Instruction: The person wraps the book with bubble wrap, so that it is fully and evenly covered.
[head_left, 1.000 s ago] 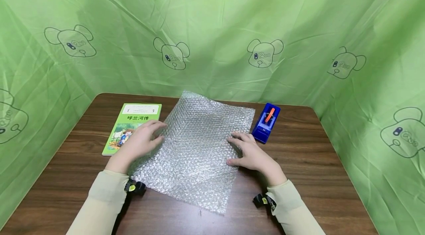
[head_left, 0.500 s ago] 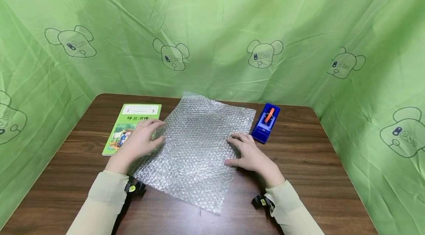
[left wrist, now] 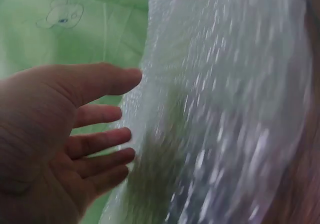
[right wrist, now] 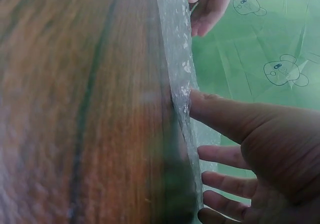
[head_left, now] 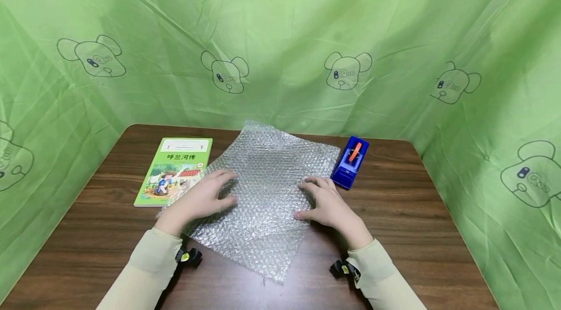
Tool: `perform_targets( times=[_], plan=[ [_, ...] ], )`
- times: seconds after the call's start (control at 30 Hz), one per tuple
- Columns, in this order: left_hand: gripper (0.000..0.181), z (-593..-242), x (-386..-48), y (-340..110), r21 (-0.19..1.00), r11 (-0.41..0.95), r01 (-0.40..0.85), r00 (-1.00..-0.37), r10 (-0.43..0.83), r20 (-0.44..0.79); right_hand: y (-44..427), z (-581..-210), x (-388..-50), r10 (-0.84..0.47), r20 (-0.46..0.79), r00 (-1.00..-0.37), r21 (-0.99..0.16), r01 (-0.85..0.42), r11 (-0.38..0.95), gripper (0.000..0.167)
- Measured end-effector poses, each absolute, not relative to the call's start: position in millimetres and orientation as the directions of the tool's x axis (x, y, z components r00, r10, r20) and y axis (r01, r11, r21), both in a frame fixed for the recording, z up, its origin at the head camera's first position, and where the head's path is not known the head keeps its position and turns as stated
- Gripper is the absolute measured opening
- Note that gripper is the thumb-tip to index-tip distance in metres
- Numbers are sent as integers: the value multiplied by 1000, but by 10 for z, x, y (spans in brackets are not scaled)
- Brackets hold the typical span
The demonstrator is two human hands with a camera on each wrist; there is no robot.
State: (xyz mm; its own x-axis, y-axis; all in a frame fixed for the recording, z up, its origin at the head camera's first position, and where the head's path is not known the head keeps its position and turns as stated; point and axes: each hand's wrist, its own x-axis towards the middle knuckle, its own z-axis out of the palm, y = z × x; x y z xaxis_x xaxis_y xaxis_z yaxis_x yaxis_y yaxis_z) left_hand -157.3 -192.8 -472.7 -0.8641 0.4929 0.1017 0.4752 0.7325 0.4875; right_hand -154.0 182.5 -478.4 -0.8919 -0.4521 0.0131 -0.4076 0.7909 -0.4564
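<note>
A translucent sheet of bubble wrap (head_left: 263, 178) lies across the middle of the table, its left edge reaching over a corner of the green book (head_left: 177, 166). My left hand (head_left: 203, 198) is over the sheet's left part, fingers spread and relaxed; the left wrist view shows this hand (left wrist: 75, 134) holding nothing. On the sheet's right part rests my right hand (head_left: 328, 205), fingers extended and apart. In the right wrist view the fingertips of that hand (right wrist: 260, 154) touch the wrap (right wrist: 177, 59).
A blue device (head_left: 350, 164) with an orange part lies to the right of the wrap, close to my right hand. The wooden table (head_left: 403, 232) is enclosed by green cloth (head_left: 289, 32) with printed bear faces, behind and on both sides.
My left hand has moved right, off the book and farther over the wrap. The wrap's near corner has shifted slightly left, and its left side now overlaps the book. My right hand has moved slightly left.
</note>
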Motion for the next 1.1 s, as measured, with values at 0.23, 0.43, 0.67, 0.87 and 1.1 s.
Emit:
perform_targets(
  times=[0.23,0.43,0.67,0.87,1.1],
  plan=[
    [74,-4784,-1543,-1853,483,722,495,-843,533,67,1796,-4762,-1526,-443,4,-897,-451,-397,799,84],
    [75,-4805,-1537,-1853,493,725,481,-848,527,51,1777,-4738,-1508,-445,-9,-895,-451,-394,801,81],
    [76,-4818,-1558,-1862,526,721,451,-856,516,26,1809,-4754,-1516,-475,32,-880,-437,-440,785,78],
    [76,-4833,-1571,-1891,535,712,454,-851,524,25,1842,-4765,-1526,-521,47,-852,-453,-483,749,74],
    [75,-4807,-1567,-1930,543,707,454,-847,531,17,1851,-4791,-1547,-562,71,-824,-466,-525,712,70]
  ],
)
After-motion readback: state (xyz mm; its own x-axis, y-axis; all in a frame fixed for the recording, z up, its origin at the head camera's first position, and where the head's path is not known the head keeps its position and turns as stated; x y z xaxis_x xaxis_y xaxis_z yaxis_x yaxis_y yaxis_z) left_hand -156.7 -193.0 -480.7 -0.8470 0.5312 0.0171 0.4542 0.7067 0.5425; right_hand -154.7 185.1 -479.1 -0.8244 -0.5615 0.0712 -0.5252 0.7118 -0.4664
